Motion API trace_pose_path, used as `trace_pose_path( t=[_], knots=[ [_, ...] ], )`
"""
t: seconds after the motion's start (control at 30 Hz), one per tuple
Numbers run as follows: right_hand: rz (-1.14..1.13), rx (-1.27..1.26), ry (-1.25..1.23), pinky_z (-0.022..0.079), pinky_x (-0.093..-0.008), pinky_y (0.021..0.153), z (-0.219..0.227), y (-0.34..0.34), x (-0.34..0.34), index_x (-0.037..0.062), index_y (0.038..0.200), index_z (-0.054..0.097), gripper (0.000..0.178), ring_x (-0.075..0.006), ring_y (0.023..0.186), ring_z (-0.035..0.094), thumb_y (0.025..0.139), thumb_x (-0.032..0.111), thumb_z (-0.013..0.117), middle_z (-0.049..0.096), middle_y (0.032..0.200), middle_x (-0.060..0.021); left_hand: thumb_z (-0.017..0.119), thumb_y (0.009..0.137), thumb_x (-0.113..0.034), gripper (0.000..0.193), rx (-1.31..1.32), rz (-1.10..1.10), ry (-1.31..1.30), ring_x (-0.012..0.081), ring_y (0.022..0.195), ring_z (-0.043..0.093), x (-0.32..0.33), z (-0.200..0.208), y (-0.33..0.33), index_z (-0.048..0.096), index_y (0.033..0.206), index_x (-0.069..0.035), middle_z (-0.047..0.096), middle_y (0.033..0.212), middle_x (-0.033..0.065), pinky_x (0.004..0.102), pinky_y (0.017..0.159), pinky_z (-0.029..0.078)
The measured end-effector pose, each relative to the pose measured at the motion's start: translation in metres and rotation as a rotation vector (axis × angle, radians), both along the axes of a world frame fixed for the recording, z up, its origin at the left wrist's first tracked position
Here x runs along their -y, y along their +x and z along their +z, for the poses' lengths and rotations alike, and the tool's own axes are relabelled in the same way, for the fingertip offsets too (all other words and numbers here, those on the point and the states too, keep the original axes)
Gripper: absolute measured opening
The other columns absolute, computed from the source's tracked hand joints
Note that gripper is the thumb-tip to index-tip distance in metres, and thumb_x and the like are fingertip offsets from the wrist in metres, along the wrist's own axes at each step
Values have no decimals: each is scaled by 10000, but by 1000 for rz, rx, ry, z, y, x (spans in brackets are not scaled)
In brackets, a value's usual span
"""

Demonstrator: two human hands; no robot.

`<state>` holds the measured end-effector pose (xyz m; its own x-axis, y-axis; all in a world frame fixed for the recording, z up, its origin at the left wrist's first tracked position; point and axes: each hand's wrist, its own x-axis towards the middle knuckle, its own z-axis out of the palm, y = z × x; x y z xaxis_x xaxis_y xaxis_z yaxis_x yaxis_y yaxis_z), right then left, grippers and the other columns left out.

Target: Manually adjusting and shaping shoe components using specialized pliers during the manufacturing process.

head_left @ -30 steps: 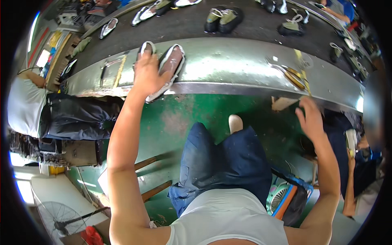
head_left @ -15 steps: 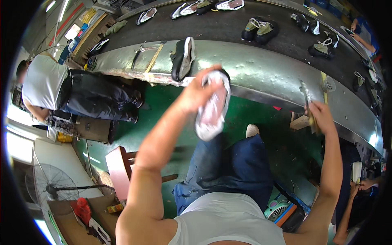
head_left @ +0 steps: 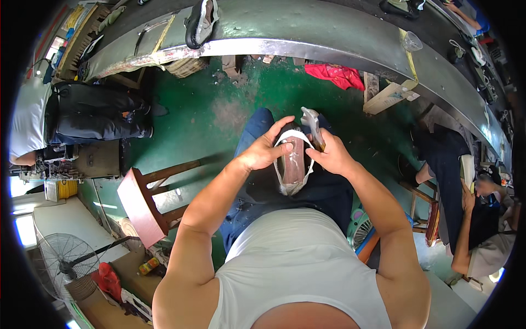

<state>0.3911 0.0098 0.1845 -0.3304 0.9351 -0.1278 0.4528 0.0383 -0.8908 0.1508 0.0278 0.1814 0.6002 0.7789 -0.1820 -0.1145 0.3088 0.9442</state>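
Over my lap is an unfinished shoe [head_left: 294,167], its bottom turned up, with a pinkish-brown insole and white upper edges folded around it. My left hand [head_left: 268,148] grips one side of it, the thumb pressed onto the insole near the far end. My right hand [head_left: 332,153] is closed around metal pincers [head_left: 312,122] with a yellowish handle; their head points away from me beside the shoe's far end. The right thumb touches the shoe's right edge. The pincers' jaws are too small to read.
Ahead runs a metal bench [head_left: 285,33] bearing another black-and-white shoe [head_left: 201,23] and a clear cup [head_left: 412,41]. Under it lie a red cloth [head_left: 335,75] and a wooden block [head_left: 383,98]. A stool [head_left: 145,208] stands left; a fan [head_left: 66,263] is behind it. Co-workers sit on both sides.
The shoe has come down from near the bench to my lap. My right hand has brought the pincers in from the right to the shoe. My view has tilted lower.
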Motion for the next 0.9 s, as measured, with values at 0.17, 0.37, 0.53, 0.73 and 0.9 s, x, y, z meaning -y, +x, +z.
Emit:
trace_pose_path(
  t=[0.17, 0.37, 0.53, 0.73, 0.9],
  knots=[
    [63, 39, 698, 538, -426, 814, 27, -10, -21, 13, 1160, 540, 401, -349, 938, 681, 801, 62, 710, 674, 1064, -179, 611, 999, -202, 644, -186, 56, 193, 212, 1323, 421, 8, -11, 17, 278, 1544, -121, 460, 1417, 115, 348, 1128, 326],
    [55, -88, -41, 556, -407, 706, 23, -9, -55, -27, 1096, 557, 301, -360, 819, 706, 827, 15, 687, 704, 1026, -210, 584, 1010, -224, 583, -258, 43, 191, 236, 1314, 452, 1, -17, 15, 317, 1514, -103, 460, 1418, 147, 352, 1109, 365],
    [264, 349, 422, 546, -444, 673, 21, -17, -52, -19, 1012, 536, 214, -388, 783, 684, 824, -2, 639, 683, 905, -216, 601, 999, -208, 581, -286, 41, 136, 235, 1297, 471, -1, -17, 12, 332, 1501, -94, 473, 1406, 149, 352, 1094, 385],
    [310, 295, 659, 538, -453, 654, 16, -14, -52, 17, 979, 536, 232, -385, 730, 665, 793, 50, 670, 653, 807, -179, 611, 998, -150, 491, -386, 95, 310, 186, 1175, 526, 2, -30, 17, 411, 1443, -92, 570, 1264, 75, 340, 1026, 436],
    [-121, 4, -7, 552, -391, 685, 3, -11, -50, 1, 1011, 569, 280, -258, 758, 696, 871, 180, 730, 687, 874, -103, 632, 993, -201, 582, -420, 122, 222, 181, 1206, 503, 3, -29, 7, 348, 1493, -113, 550, 1285, 77, 338, 1063, 405]
  ],
)
